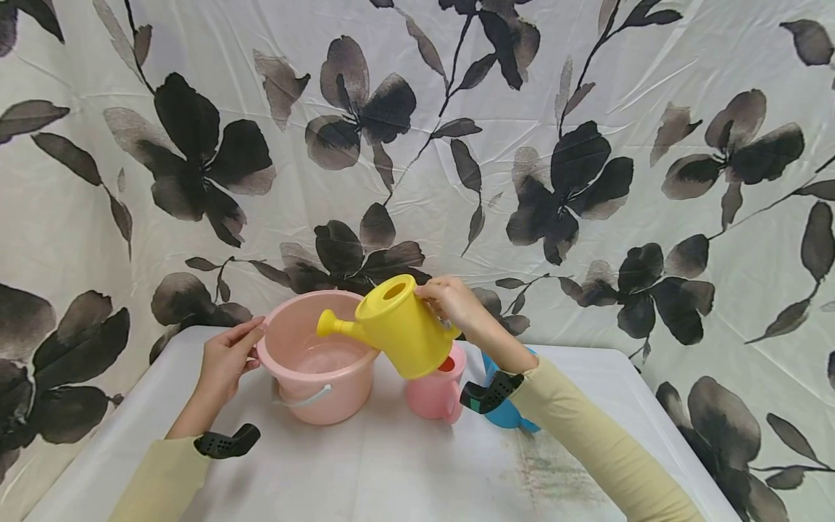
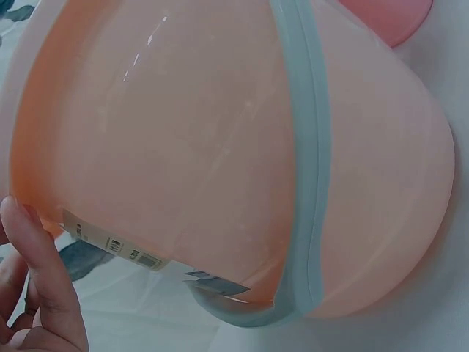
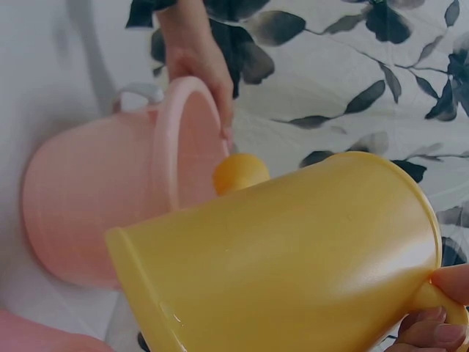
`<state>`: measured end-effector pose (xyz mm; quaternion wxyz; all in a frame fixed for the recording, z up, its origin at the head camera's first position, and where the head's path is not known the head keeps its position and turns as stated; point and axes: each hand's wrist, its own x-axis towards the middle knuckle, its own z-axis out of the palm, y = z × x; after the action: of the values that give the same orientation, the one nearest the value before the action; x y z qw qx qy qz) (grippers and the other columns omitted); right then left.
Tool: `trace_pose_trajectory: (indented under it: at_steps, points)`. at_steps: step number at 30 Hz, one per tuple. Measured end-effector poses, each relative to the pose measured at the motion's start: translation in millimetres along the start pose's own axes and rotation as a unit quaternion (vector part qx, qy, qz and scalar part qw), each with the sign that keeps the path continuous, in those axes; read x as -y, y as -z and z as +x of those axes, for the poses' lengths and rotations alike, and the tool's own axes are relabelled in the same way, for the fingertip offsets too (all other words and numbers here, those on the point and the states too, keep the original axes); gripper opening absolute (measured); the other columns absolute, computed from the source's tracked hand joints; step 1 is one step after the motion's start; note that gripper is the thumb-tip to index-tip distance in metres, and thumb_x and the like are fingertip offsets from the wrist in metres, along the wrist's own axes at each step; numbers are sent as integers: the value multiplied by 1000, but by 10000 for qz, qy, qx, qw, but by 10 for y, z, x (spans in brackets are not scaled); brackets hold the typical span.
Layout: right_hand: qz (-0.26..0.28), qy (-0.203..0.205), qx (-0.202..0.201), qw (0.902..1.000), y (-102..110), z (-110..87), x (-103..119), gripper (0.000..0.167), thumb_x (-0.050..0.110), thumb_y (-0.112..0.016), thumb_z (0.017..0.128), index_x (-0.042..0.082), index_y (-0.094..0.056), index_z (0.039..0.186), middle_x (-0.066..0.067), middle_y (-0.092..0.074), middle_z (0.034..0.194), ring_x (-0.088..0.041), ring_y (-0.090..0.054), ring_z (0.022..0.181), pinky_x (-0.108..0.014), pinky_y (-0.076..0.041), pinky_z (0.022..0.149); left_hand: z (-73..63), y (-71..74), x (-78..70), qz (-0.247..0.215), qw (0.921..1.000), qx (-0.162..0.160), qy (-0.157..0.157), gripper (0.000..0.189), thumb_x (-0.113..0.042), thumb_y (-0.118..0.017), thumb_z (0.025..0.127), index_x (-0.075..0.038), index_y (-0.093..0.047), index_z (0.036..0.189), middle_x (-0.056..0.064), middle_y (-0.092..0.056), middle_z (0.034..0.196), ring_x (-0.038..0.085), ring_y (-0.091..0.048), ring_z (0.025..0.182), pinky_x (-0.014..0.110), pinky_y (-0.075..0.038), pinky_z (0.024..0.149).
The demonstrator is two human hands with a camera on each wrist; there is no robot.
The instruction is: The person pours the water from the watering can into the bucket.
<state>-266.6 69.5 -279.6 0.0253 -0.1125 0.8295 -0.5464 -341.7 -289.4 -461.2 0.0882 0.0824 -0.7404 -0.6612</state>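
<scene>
A yellow watering can point(image 1: 417, 337) is held in the air by its handle in my right hand point(image 1: 450, 304). It tilts left, with its spout over the near right part of the pink bucket point(image 1: 324, 395). The handle grip also shows in the right wrist view, where my fingers point(image 3: 432, 334) curl round it. My left hand point(image 1: 225, 359) pinches the bucket's left rim between thumb and fingers. The bucket stands upright on the table, its pale blue handle point(image 2: 304, 147) hanging down at the front. Water in the bucket or can cannot be made out.
Behind and below the yellow can, a pink watering can point(image 1: 427, 399) stands on the white table point(image 1: 313, 478). A blue watering can point(image 1: 505, 415) is partly hidden by my right wrist. A flower-patterned cloth point(image 1: 417, 188) hangs behind the table.
</scene>
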Motion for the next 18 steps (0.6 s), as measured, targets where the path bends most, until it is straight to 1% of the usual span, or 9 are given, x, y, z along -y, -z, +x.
trace_pose_trajectory:
  at_steps: [2,3,5,6,10,12,13,15,18]
  points:
    - [-9,-19,3,10000,2,-2,9,38,16,-50,93,13,-39,57,4,-28,55,-13,-29,52,-25,-27,54,57,7,63,-106,9999,-19,-51,58,-53,-67,83,-22,-60,132,-10,-63,93,9,-58,69,24,-58,58]
    - [-14,-34,3,10000,6,-3,11,39,16,-50,94,13,-39,57,4,-29,55,-13,-29,52,-25,-27,54,101,8,113,-174,9998,-71,-22,57,-52,-68,82,-23,-61,131,-10,-63,93,9,-58,69,23,-58,57]
    - [19,-64,0,10000,16,-5,16,39,16,-50,94,13,-39,57,4,-29,55,-13,-28,52,-25,-27,54,213,24,236,-233,9997,-38,-100,57,-51,-69,82,-22,-61,131,-8,-64,95,11,-58,69,24,-58,56]
    - [35,-71,-5,10000,22,-5,19,39,16,-50,94,13,-39,57,4,-28,55,-13,-28,53,-25,-26,54,275,26,306,-130,9998,-52,-120,58,-54,-68,82,-25,-60,132,-8,-63,96,10,-58,70,23,-58,57]
    - [86,-75,5,9999,41,-4,21,39,17,-49,95,13,-39,57,5,-27,55,-12,-26,52,-25,-25,54,534,30,607,-108,9995,-206,-205,59,-58,-68,79,-29,-61,130,-6,-63,100,8,-58,69,22,-58,57]
    - [87,-50,26,9999,45,-4,22,40,17,-49,95,13,-39,57,5,-27,55,-12,-25,52,-25,-24,53,579,24,673,-90,9992,-299,-251,59,-61,-67,77,-31,-62,128,-6,-63,100,6,-57,68,21,-57,56]
    - [84,-50,24,9999,44,-4,23,40,17,-49,95,13,-39,57,5,-27,55,-12,-25,52,-24,-24,53,574,26,665,-102,9992,-285,-258,59,-61,-67,78,-31,-63,128,-6,-63,100,6,-57,68,21,-57,55]
    - [93,-58,11,9999,39,-1,24,39,17,-50,94,13,-40,57,5,-28,55,-12,-26,52,-25,-24,54,442,18,515,-96,9995,-249,-154,60,-60,-68,78,-30,-62,129,-8,-63,98,5,-57,68,20,-57,56]
    - [94,-71,-15,9999,31,-6,32,38,17,-50,94,13,-40,58,5,-28,56,-12,-26,52,-25,-24,54,86,-12,100,48,9999,-99,-25,62,-56,-65,83,-21,-58,135,-11,-62,93,5,-57,68,20,-57,58]
